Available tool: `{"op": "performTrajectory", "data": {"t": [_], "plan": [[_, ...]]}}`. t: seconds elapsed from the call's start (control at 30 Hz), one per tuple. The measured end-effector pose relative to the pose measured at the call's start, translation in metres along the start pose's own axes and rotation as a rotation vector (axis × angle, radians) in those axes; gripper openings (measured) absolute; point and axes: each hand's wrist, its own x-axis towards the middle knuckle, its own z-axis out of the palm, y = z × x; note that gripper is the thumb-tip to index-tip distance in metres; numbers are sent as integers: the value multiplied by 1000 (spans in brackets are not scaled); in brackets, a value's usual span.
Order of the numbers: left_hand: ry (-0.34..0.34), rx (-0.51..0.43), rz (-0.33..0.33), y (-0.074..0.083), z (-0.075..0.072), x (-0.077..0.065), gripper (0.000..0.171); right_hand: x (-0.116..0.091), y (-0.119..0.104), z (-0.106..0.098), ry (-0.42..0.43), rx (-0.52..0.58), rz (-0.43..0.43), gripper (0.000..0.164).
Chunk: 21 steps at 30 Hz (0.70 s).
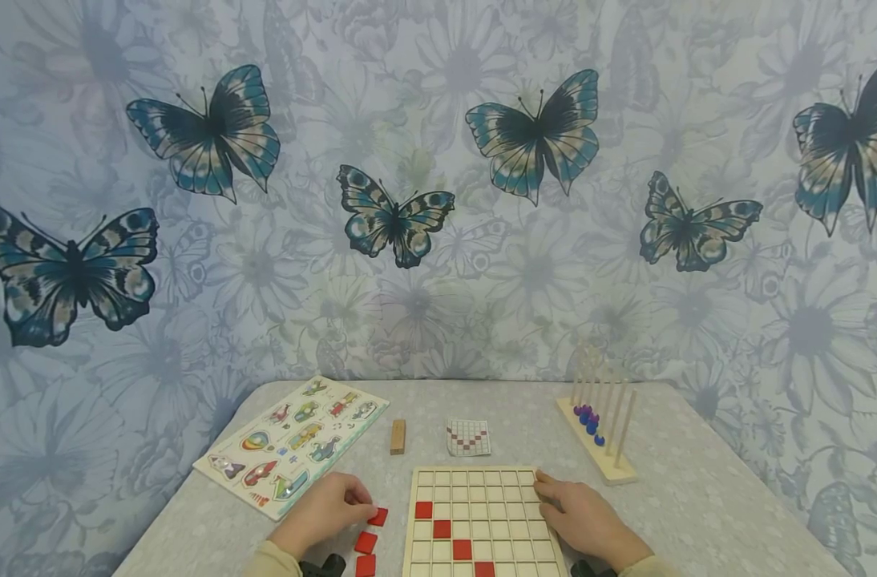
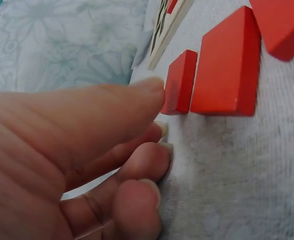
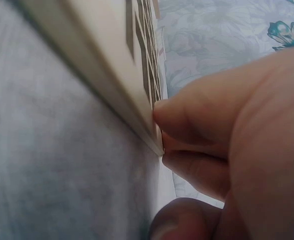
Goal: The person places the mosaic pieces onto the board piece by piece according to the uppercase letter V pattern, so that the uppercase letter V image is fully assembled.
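The wooden grid board (image 1: 507, 514) lies at the front middle, with red square tiles in a diagonal of its cells, one being the tile (image 1: 442, 529). To its left, more red tiles stand in a column on the table. My left hand (image 1: 330, 509) has thumb and fingertips at the farthest of these, a red tile (image 1: 378, 518); in the left wrist view the thumb tip meets the edge of that tile (image 2: 180, 82), other fingers curled below. My right hand (image 1: 586, 517) grips the board's right edge, thumb at the top rim in the right wrist view.
A picture puzzle board (image 1: 294, 445) lies at the left. Behind the grid are a small wooden block (image 1: 398, 437) and a card with a red grid pattern (image 1: 469, 438). At the right stands a peg rack (image 1: 604, 457) with blue and purple beads. The patterned wall (image 1: 438, 320) rises behind.
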Motion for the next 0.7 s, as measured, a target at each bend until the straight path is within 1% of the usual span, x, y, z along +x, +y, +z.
{"op": "performTrajectory", "data": {"t": [0.2, 0.3, 0.47, 0.7], "plan": [[-10, 3, -41, 0, 4, 1, 30, 0, 0, 0, 4, -6, 1, 45], [-17, 5, -35, 0, 5, 1, 32, -1, 0, 0, 3, -9, -3, 45], [-23, 1, -10, -1, 6, 1, 30, -1, 0, 0, 3, -8, -4, 45], [-30, -26, -8, -1, 5, 0, 31, 1, 1, 1, 4, -18, -3, 44]]}}
